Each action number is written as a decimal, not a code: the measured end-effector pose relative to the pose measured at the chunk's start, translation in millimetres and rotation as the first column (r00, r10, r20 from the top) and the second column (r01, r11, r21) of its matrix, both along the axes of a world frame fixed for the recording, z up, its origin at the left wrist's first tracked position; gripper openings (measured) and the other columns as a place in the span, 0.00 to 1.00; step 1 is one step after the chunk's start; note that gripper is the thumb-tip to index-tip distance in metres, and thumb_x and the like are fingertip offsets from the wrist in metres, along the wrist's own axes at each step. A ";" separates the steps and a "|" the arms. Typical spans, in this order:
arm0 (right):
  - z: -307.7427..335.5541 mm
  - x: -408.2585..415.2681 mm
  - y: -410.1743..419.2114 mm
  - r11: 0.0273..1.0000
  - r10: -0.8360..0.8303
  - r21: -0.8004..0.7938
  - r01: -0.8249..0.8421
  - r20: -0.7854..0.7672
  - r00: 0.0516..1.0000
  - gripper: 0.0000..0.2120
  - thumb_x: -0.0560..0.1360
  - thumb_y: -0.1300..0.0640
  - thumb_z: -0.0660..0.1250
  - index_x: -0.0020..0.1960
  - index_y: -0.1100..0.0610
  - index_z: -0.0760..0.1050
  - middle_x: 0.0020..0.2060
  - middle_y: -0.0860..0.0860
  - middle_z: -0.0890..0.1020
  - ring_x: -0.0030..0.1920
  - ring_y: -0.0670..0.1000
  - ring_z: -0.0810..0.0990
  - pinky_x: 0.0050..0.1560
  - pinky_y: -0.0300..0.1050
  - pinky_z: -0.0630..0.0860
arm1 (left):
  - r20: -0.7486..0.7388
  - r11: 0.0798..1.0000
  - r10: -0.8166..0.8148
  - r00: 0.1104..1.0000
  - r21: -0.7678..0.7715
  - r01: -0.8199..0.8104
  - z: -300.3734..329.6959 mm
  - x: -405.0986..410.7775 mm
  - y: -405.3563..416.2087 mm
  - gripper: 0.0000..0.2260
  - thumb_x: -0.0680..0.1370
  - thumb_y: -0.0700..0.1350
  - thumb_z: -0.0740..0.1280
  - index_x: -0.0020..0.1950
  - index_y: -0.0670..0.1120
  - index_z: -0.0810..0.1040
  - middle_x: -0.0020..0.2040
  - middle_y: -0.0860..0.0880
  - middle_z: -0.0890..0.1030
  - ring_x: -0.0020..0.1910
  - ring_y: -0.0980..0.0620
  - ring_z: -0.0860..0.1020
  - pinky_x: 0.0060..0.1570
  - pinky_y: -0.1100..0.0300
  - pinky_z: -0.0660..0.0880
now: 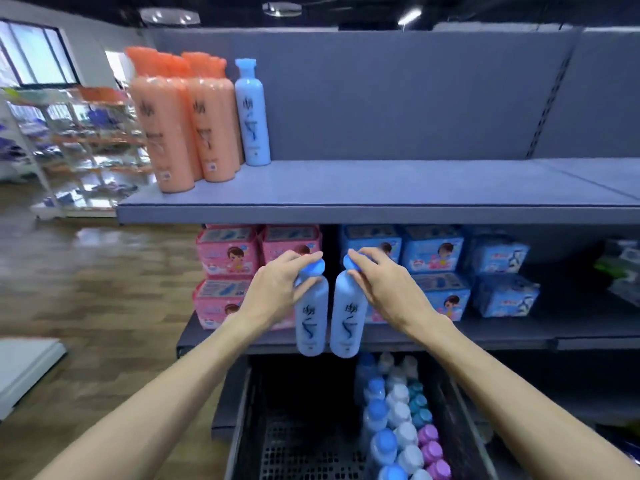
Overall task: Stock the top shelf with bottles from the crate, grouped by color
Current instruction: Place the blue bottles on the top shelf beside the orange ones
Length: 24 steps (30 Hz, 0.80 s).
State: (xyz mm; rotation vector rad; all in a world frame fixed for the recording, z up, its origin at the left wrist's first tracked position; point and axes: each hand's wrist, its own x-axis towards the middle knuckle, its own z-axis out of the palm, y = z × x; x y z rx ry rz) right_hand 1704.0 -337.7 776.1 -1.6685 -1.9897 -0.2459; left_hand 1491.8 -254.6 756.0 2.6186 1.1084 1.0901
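Left hand (273,289) grip: fingers curled round the neck and blue cap of a light-blue bottle (311,317), thumb side on the shoulder. Right hand (381,285) grip: same hold, fingers wrapped over the cap and neck of a second light-blue bottle (348,317). Both bottles hang upright, side by side, nearly touching, labels facing the camera. They sit in mid-air in front of the middle shelf edge, above the crate (277,427) and below the top shelf (381,199).

Crate: black, mesh floor, left part bare. Right part holds rows of bottles seen from above: blue caps (379,441), white caps (403,434), teal caps (420,407), purple caps (431,448).

Top shelf, left end: cluster of orange bottles (173,133) in a few rows, upright. One light-blue bottle with blue cap (251,116) stands upright just to their right, touching or nearly touching the orange group; cannot tell which. The rest of the shelf board runs off to the right, grey back panel behind.

Middle shelf: pink packs (228,258) stacked left, blue packs (433,251) stacked right, behind the hands.

Wood-pattern floor (86,289) to the left, another display rack (79,133) further back, blurred.
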 end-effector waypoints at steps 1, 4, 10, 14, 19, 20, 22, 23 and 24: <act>10.3 0.4 2.5 1.000 0.003 0.027 -0.003 -0.007 1.000 0.20 0.83 0.51 0.58 0.72 0.57 0.69 0.65 0.54 0.74 0.53 0.61 0.80 0.51 0.53 0.78 | 0.017 1.000 -0.001 1.000 0.004 0.001 11.7 0.9 0.9 0.20 0.76 0.59 0.65 0.67 0.59 0.74 0.48 0.55 0.77 0.40 0.53 0.77 0.43 0.52 0.77; 43.1 -0.4 10.1 0.991 0.022 0.131 -0.022 0.000 1.000 0.17 0.82 0.53 0.60 0.69 0.58 0.73 0.62 0.54 0.77 0.50 0.61 0.81 0.49 0.54 0.78 | 0.051 0.999 -0.001 0.999 0.051 -0.002 48.6 3.1 3.5 0.19 0.77 0.60 0.64 0.68 0.60 0.74 0.48 0.54 0.78 0.40 0.53 0.78 0.44 0.52 0.77; 119.2 0.1 23.6 0.959 0.057 0.279 -0.045 -0.035 0.998 0.15 0.82 0.55 0.61 0.65 0.59 0.76 0.59 0.56 0.79 0.54 0.60 0.80 0.54 0.55 0.77 | 0.055 0.977 0.006 0.998 0.212 -0.017 128.9 6.6 6.6 0.15 0.78 0.54 0.67 0.65 0.57 0.77 0.48 0.52 0.79 0.38 0.51 0.79 0.44 0.51 0.77; 176.4 1.3 33.3 0.938 0.080 0.343 -0.057 -0.051 0.995 0.15 0.81 0.54 0.61 0.64 0.59 0.77 0.57 0.56 0.81 0.56 0.59 0.79 0.56 0.56 0.76 | 0.087 0.957 -0.008 0.996 0.289 -0.017 188.0 9.6 11.0 0.15 0.78 0.55 0.67 0.64 0.56 0.79 0.43 0.54 0.76 0.35 0.53 0.76 0.43 0.56 0.75; 243.5 2.4 48.6 0.934 0.026 0.357 -0.020 -0.013 1.000 0.16 0.81 0.53 0.61 0.64 0.60 0.76 0.53 0.58 0.82 0.53 0.58 0.80 0.56 0.55 0.76 | 0.140 0.933 -0.006 0.990 0.358 -0.045 252.2 10.0 26.7 0.14 0.78 0.54 0.67 0.63 0.53 0.80 0.43 0.52 0.79 0.35 0.55 0.74 0.42 0.59 0.72; 252.8 2.8 51.1 0.934 0.019 0.357 -0.012 -0.015 1.000 0.16 0.82 0.54 0.60 0.64 0.60 0.76 0.53 0.58 0.82 0.53 0.58 0.79 0.56 0.55 0.76 | 0.149 0.931 -0.001 0.989 0.360 -0.053 260.7 10.5 30.2 0.14 0.78 0.54 0.67 0.63 0.53 0.80 0.44 0.52 0.78 0.36 0.56 0.73 0.42 0.59 0.70; 266.4 4.3 56.3 0.936 0.010 0.351 0.006 -0.043 0.999 0.16 0.82 0.54 0.60 0.64 0.60 0.77 0.53 0.58 0.82 0.53 0.58 0.79 0.56 0.54 0.76 | 0.164 0.932 0.009 0.986 0.356 -0.068 273.5 11.9 38.0 0.14 0.79 0.54 0.67 0.62 0.53 0.80 0.46 0.53 0.79 0.37 0.56 0.73 0.43 0.60 0.69; 271.0 5.1 59.2 0.938 0.004 0.348 0.017 -0.058 0.998 0.15 0.82 0.54 0.60 0.63 0.60 0.77 0.53 0.58 0.82 0.53 0.57 0.79 0.55 0.54 0.76 | 0.168 0.933 0.012 0.986 0.354 -0.071 278.4 12.9 41.8 0.14 0.78 0.54 0.67 0.62 0.53 0.80 0.47 0.52 0.80 0.38 0.56 0.74 0.43 0.60 0.70; 274.2 5.8 62.8 0.938 -0.003 0.345 0.027 -0.069 0.998 0.15 0.82 0.54 0.60 0.62 0.60 0.77 0.53 0.57 0.82 0.53 0.57 0.79 0.55 0.54 0.76 | 0.168 0.933 0.014 0.986 0.352 -0.073 282.0 13.9 45.7 0.14 0.78 0.54 0.67 0.62 0.53 0.80 0.48 0.52 0.80 0.40 0.55 0.75 0.44 0.59 0.72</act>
